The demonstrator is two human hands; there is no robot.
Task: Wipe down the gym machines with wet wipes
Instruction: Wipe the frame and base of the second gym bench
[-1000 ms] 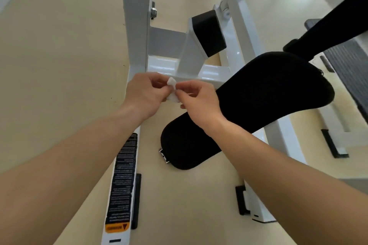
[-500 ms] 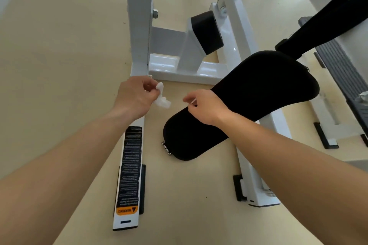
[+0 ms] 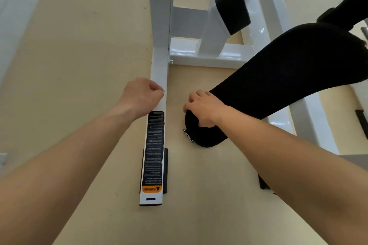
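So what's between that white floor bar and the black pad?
Just bare beige floor, in the head view. The left hand sits on the white bar; the right hand grips the end of the black pad.

A rail (image 3: 159, 73) is lying on the floor (image 3: 79, 65), running back to a post (image 3: 160, 6). A label (image 3: 154, 151) is sitting on its near part. The left hand (image 3: 141, 97) is resting on the rail just behind the label. To its right, the right hand (image 3: 203, 109) is gripping the near end of a pad (image 3: 288, 69). A crossbar (image 3: 209, 55) is lying behind both.
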